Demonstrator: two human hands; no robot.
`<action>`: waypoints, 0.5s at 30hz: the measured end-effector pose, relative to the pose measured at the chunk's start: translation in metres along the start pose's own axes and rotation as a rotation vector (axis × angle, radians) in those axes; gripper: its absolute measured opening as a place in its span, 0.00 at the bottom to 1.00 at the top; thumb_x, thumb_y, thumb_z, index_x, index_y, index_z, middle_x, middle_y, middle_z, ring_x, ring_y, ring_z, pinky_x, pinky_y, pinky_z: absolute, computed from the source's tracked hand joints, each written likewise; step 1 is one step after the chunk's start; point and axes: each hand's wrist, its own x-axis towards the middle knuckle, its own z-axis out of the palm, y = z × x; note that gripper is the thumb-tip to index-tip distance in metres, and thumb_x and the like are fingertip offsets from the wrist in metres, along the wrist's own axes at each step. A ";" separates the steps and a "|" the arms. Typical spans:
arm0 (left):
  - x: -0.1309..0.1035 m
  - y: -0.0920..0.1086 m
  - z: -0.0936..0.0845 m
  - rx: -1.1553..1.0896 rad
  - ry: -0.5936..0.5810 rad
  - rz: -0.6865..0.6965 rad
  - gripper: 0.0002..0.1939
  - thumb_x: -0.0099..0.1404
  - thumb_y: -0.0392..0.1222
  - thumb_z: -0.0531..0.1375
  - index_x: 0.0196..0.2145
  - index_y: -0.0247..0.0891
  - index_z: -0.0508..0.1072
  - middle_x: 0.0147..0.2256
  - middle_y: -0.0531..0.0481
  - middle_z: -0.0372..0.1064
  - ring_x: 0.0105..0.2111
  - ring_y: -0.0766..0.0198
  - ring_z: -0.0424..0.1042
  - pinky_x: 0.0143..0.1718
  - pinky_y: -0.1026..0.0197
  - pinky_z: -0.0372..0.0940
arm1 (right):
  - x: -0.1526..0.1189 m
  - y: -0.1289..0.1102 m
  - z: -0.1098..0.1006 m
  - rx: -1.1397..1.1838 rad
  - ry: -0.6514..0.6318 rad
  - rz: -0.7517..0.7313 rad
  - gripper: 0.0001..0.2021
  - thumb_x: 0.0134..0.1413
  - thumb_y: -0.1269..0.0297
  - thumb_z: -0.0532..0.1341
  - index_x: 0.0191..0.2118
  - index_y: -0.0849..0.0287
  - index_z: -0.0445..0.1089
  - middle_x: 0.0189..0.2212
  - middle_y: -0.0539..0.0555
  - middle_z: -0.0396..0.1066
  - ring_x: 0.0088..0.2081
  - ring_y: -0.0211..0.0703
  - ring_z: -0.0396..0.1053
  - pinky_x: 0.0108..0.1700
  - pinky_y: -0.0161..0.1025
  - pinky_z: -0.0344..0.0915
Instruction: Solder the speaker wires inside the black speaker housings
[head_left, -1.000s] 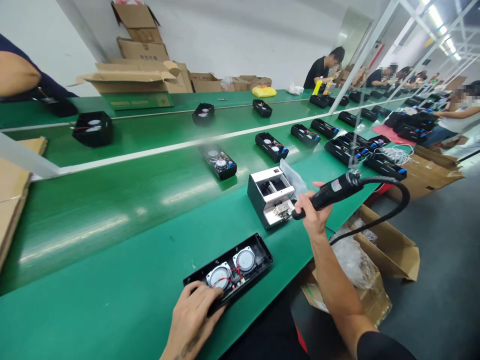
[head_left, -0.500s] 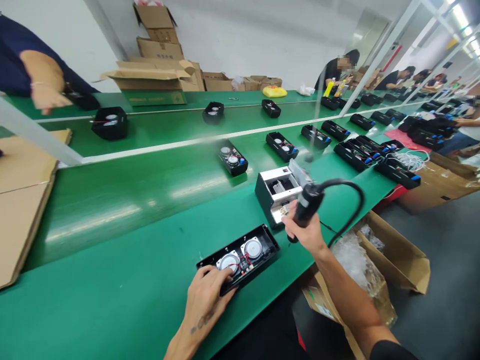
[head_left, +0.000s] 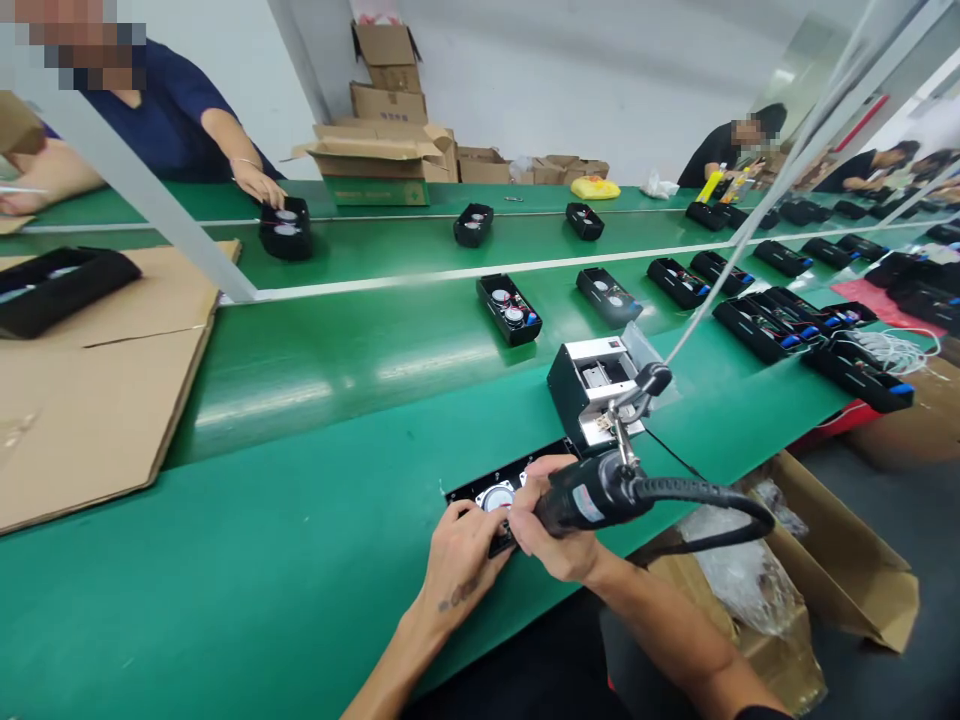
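A black speaker housing (head_left: 466, 490) lies on the green bench in front of me, its open side up, with round speaker drivers (head_left: 496, 498) inside. My left hand (head_left: 463, 555) grips its near left side, with the fingers over the rim. Wrapped in my right hand (head_left: 556, 545) is a black electric screwdriver (head_left: 592, 497), tilted low over the housing. A thick cable (head_left: 720, 495) curves from its rear end. The screwdriver's tip and the right part of the housing are hidden behind my right hand. Just beyond stands a black and silver screw feeder (head_left: 591, 352).
More open housings (head_left: 510, 310) sit along the green conveyor (head_left: 360, 350). Cardboard (head_left: 112, 400) lies on the left under another housing (head_left: 64, 285). A co-worker's hand (head_left: 259, 185) touches a far housing. Boxes (head_left: 847, 570) with plastic wrap stand below the bench at right.
My right hand has brought the screwdriver from beside the screw feeder down over the housing and tilted it. My left hand keeps its hold. The view has swung left.
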 end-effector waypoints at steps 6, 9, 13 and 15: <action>0.002 0.001 -0.001 -0.012 0.005 0.018 0.08 0.69 0.33 0.59 0.43 0.44 0.73 0.31 0.56 0.79 0.30 0.62 0.76 0.45 0.54 0.69 | 0.004 -0.003 0.007 -0.080 -0.040 -0.135 0.18 0.66 0.66 0.65 0.56 0.48 0.60 0.22 0.38 0.64 0.19 0.36 0.64 0.29 0.38 0.71; 0.003 0.001 -0.002 -0.005 0.010 0.034 0.07 0.70 0.33 0.58 0.42 0.44 0.73 0.30 0.56 0.78 0.30 0.62 0.76 0.45 0.54 0.70 | 0.005 -0.006 0.005 -0.215 -0.095 -0.173 0.12 0.64 0.67 0.65 0.48 0.48 0.63 0.22 0.40 0.65 0.23 0.40 0.69 0.37 0.43 0.75; 0.000 -0.001 0.001 0.001 0.017 0.037 0.08 0.72 0.35 0.56 0.42 0.44 0.74 0.31 0.55 0.79 0.30 0.60 0.76 0.44 0.52 0.69 | 0.002 -0.004 0.003 -0.287 -0.120 -0.174 0.11 0.61 0.67 0.66 0.45 0.48 0.64 0.24 0.43 0.68 0.26 0.43 0.71 0.40 0.46 0.75; -0.003 -0.002 0.003 -0.008 0.021 0.043 0.09 0.73 0.36 0.55 0.42 0.44 0.74 0.31 0.54 0.79 0.31 0.60 0.77 0.45 0.51 0.70 | -0.001 0.000 0.005 -0.265 -0.110 -0.136 0.15 0.59 0.66 0.68 0.48 0.48 0.65 0.25 0.43 0.70 0.25 0.43 0.71 0.36 0.44 0.74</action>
